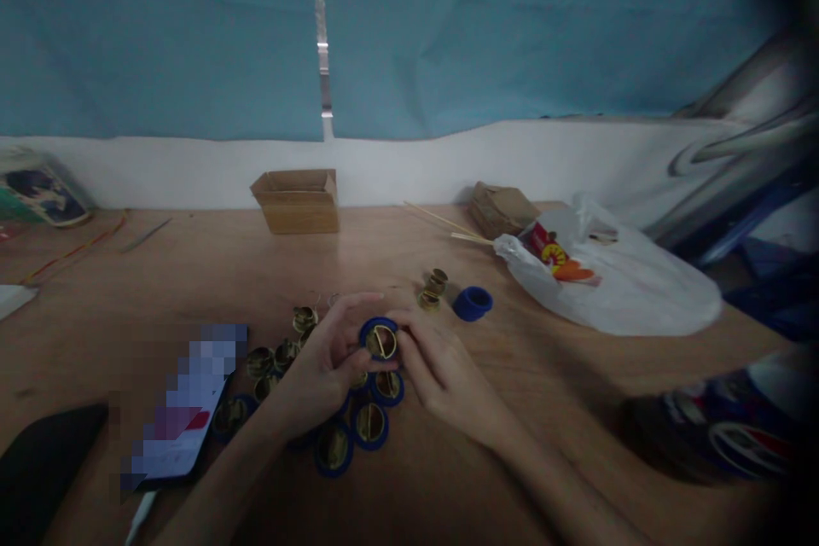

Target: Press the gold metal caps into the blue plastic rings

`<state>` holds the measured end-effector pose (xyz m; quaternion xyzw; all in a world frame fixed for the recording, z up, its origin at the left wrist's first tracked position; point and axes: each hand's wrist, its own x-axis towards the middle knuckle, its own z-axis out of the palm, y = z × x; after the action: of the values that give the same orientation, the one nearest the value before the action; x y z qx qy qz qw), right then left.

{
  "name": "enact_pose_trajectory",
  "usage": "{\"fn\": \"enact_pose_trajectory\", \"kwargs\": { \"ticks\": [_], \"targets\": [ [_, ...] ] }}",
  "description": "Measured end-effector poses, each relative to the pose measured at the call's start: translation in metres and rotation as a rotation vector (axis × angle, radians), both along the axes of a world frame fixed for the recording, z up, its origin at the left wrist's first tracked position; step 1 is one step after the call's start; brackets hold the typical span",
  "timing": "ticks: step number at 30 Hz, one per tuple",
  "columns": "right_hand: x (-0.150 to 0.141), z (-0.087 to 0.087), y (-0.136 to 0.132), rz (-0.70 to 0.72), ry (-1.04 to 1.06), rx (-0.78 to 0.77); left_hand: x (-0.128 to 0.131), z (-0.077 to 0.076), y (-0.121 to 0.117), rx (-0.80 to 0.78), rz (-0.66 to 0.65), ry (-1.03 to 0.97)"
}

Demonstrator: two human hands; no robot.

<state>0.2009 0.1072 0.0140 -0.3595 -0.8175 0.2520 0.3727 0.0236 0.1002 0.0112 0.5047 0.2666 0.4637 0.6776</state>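
Between my hands, above the table, is a blue ring with a round gold-coloured metal piece [382, 342] set inside it, a bar running across its middle. My left hand [336, 363] grips its left side, thumb at the lower edge. On the right rim, the fingers of my right hand [432, 354] are closed. Below lie several similar blue-rimmed gold pieces [369, 424], partly hidden by my left hand. Loose gold metal pieces [261, 361] lie left of that hand. Beyond my right hand are a few more gold pieces [429, 299] and a stack of blue rings [473, 303].
A phone [192, 409] with a white cable lies at left, beside a black object [51, 469]. An open cardboard box [300, 212] stands by the wall. A brown packet [502, 209], a white plastic bag [640, 281] and a dark Pepsi bottle [717, 426] are at right.
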Motion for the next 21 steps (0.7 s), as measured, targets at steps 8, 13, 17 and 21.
{"fn": "enact_pose_trajectory", "kwargs": {
  "ticks": [8, 13, 17, 21],
  "targets": [
    [0.008, 0.002, 0.008, -0.037, 0.029, -0.036, 0.002, 0.0, -0.001, -0.005, -0.015, -0.007],
    [0.011, 0.002, 0.01, -0.018, 0.083, 0.001, -0.005, 0.0, -0.001, 0.001, -0.027, 0.049],
    [0.008, 0.005, 0.008, -0.015, 0.112, -0.031, -0.005, 0.001, -0.002, 0.046, 0.069, 0.178],
    [0.006, 0.006, 0.007, -0.018, 0.166, -0.059, -0.003, 0.002, -0.003, 0.093, 0.128, 0.248]
  ]
}}
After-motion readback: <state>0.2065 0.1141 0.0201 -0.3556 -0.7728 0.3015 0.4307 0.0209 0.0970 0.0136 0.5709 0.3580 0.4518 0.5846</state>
